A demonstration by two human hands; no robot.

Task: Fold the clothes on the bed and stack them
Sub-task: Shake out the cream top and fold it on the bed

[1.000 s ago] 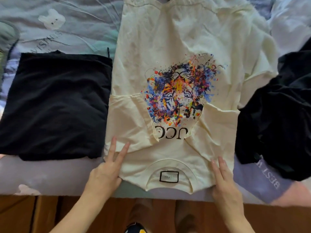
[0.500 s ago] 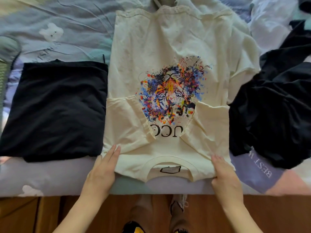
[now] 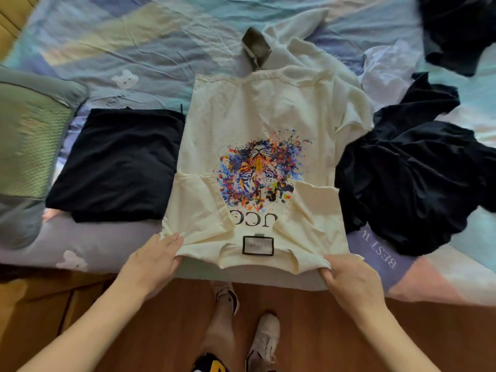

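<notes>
A cream T-shirt (image 3: 257, 108) with a colourful tiger print lies flat on the bed, collar towards me, both sleeves folded inward. My left hand (image 3: 153, 261) grips its near left shoulder edge. My right hand (image 3: 349, 277) pinches the near right shoulder edge. That near edge is lifted off the bed. A folded black garment (image 3: 118, 165) lies left of the shirt. A crumpled black garment (image 3: 418, 178) lies to its right.
The bed sheet (image 3: 134, 41) is pastel-patterned. A green pillow (image 3: 29, 135) sits at the far left. Another cream garment (image 3: 300, 52) lies beyond the shirt, a white one (image 3: 386, 65) and a dark one (image 3: 456, 28) at far right. Wooden floor (image 3: 166, 331) and my feet are below.
Both hands have gone from resting flat on the shirt's shoulders to gripping its near edge and lifting it. The view has pulled back, showing more of the bed.
</notes>
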